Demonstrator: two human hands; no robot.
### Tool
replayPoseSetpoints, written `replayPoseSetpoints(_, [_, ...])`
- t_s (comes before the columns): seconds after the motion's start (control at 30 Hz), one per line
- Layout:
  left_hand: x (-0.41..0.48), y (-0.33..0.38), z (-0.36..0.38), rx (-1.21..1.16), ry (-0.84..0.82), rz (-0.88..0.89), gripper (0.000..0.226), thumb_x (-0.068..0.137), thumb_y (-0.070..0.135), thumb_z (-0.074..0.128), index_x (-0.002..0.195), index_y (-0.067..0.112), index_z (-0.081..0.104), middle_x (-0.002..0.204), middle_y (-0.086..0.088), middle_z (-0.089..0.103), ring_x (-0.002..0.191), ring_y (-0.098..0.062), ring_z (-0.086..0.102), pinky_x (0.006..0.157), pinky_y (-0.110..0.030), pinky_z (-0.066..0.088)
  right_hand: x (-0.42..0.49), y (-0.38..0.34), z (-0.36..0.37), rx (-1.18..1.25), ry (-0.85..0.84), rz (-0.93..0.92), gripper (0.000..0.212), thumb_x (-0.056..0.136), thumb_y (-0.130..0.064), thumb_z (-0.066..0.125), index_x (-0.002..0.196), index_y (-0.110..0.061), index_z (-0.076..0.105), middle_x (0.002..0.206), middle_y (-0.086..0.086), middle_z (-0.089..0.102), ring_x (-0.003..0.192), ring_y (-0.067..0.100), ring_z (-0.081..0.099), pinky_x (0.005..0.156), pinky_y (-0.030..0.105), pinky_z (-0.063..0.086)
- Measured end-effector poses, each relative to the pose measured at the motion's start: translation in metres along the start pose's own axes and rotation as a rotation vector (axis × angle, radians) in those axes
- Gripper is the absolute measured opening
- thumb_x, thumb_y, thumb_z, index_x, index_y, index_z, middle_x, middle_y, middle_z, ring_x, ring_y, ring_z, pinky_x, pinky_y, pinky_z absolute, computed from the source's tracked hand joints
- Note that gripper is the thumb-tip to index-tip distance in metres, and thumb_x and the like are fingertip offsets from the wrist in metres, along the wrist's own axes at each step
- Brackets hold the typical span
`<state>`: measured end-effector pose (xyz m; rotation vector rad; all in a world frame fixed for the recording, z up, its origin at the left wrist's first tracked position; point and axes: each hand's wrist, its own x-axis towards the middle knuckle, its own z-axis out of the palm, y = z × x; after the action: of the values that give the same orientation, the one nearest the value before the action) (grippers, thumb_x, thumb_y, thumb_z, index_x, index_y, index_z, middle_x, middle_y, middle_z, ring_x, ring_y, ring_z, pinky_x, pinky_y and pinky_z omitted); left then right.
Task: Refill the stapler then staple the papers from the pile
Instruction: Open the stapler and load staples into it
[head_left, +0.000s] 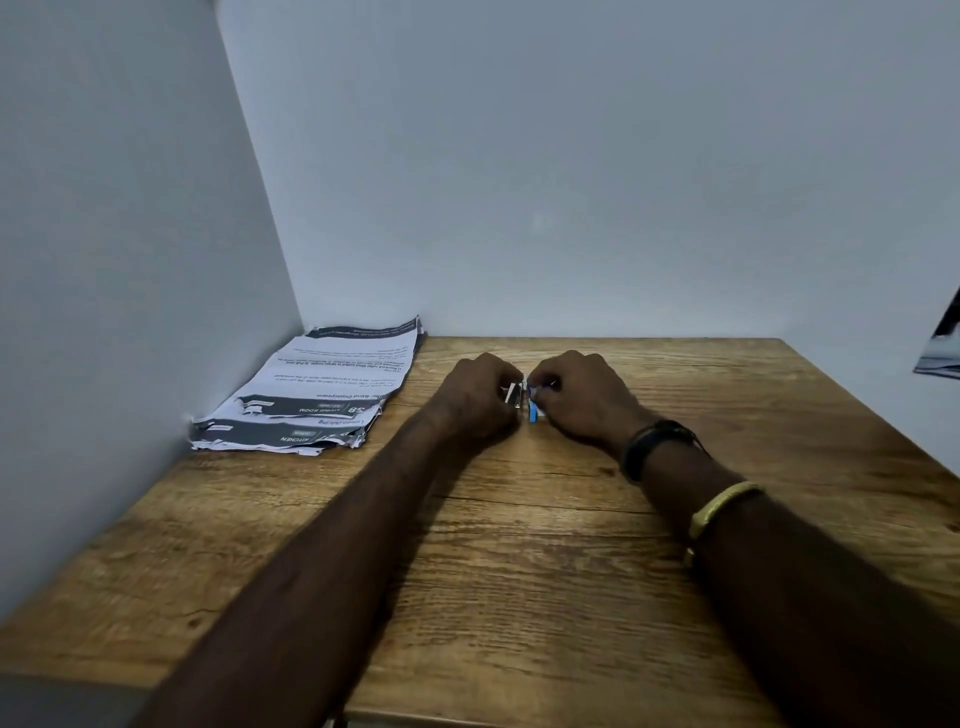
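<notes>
Both hands meet mid-table (519, 571), knuckles up and nearly touching. The left hand (483, 400) has its fingers curled round a small metal piece (514, 399), and the right hand (582, 400) pinches a blue piece (535, 410) right against it. They're too small and too covered for me to say which is the stapler body and which is the staples or their box. My guess is that this is the refill step: 1 hand steadies, the other feeds. Both hands sit low to the wood, probably for support on fiddly work.

The papers (311, 395) are a messy pile in the back left corner against the wall. They're well apart from the hands, so they're out of the way until stapling starts. None looks stapled yet as far as I can tell.

There's a black band (654, 447) and a gold bangle (722, 506) on the right wrist.
</notes>
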<state>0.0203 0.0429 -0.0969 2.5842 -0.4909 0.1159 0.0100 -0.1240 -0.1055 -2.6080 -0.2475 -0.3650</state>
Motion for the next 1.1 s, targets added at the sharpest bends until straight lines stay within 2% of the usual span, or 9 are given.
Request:
replayPoseSetpoints(0.1, [0.001,-0.006,-0.001,-0.077,0.117,-0.004,0.024,0.079,0.015,0.078,0.102,0.019,0.081,0.100,-0.002,0.079,0.096,-0.016,0.070,0.084,-0.025,0.052,0.001,0.002,0.003,0.003,0.020,-0.028,0.022,0.092,-0.026,0.064,0.110,-0.028,0.076,0.115,-0.004,0.071,0.105,0.020,0.063,0.088,0.038,0.053])
replayPoseSetpoints(0.23, [0.002,-0.012,-0.001,-0.215,0.262,0.009,0.016,0.085,0.018,0.076,0.099,0.012,0.081,0.092,-0.004,0.079,0.086,-0.015,0.072,0.070,-0.019,0.045,0.003,0.001,0.004,0.103,0.097,-0.112,0.036,0.088,-0.019,0.071,0.123,-0.027,0.070,0.120,-0.003,0.072,0.103,0.015,0.067,0.091,0.039,0.056])
replayPoseSetpoints(0.37, [0.006,-0.008,-0.004,-0.379,0.355,0.003,0.018,0.081,0.019,0.083,0.094,0.006,0.079,0.080,-0.006,0.076,0.070,-0.015,0.069,0.071,-0.028,0.055,0.008,-0.004,0.004,0.198,0.204,-0.189,0.023,0.082,-0.022,0.082,0.104,-0.024,0.075,0.097,-0.005,0.075,0.083,0.010,0.070,0.080,0.039,0.059])
replayPoseSetpoints(0.5, [0.008,-0.009,-0.003,-0.573,0.448,0.018,0.020,0.081,0.024,0.084,0.091,0.009,0.076,0.071,0.000,0.078,0.063,-0.008,0.073,0.064,-0.022,0.060,0.013,-0.003,0.004,0.252,0.258,-0.238,0.007,0.086,-0.021,0.074,0.093,-0.023,0.072,0.080,-0.006,0.075,0.074,0.010,0.071,0.075,0.038,0.058])
replayPoseSetpoints(0.6, [0.008,-0.010,-0.001,-0.563,0.455,0.074,0.016,0.084,0.031,0.080,0.087,0.015,0.078,0.066,0.012,0.076,0.067,0.003,0.072,0.069,-0.018,0.058,0.015,-0.002,0.005,0.250,0.269,-0.269,0.007,0.093,-0.023,0.068,0.099,-0.023,0.073,0.085,-0.007,0.075,0.078,0.006,0.067,0.074,0.028,0.051])
replayPoseSetpoints(0.7, [0.007,-0.009,0.002,-0.469,0.462,0.082,0.021,0.089,0.038,0.072,0.083,0.019,0.077,0.069,0.009,0.076,0.068,0.002,0.071,0.072,-0.023,0.056,0.015,-0.001,0.007,0.254,0.286,-0.270,0.006,0.094,-0.024,0.068,0.097,-0.021,0.073,0.083,-0.007,0.074,0.073,0.000,0.063,0.071,0.026,0.047])
replayPoseSetpoints(0.83, [0.007,-0.002,0.005,-0.309,0.528,0.101,0.023,0.092,0.035,0.065,0.075,0.021,0.072,0.058,0.013,0.066,0.059,0.003,0.061,0.062,-0.020,0.044,0.016,0.000,0.006,0.258,0.300,-0.265,0.008,0.093,-0.023,0.070,0.098,-0.019,0.075,0.086,-0.004,0.076,0.071,0.003,0.064,0.074,0.030,0.052])
replayPoseSetpoints(0.97, [0.008,0.003,0.001,-0.289,0.539,0.086,0.027,0.094,0.031,0.060,0.081,0.016,0.077,0.069,0.005,0.074,0.069,-0.009,0.069,0.067,-0.029,0.054,0.015,-0.001,0.003,0.229,0.319,-0.264,0.008,0.092,-0.024,0.070,0.097,-0.019,0.075,0.086,-0.004,0.076,0.077,0.011,0.069,0.079,0.038,0.058])
replayPoseSetpoints(1.1, [0.006,0.007,0.000,-0.293,0.565,0.076,0.030,0.094,0.031,0.057,0.078,0.016,0.078,0.069,0.003,0.075,0.069,-0.010,0.070,0.070,-0.035,0.057,0.014,-0.005,0.003,0.222,0.344,-0.269,0.005,0.092,-0.023,0.069,0.092,-0.021,0.074,0.081,-0.006,0.075,0.076,0.011,0.069,0.080,0.040,0.058])
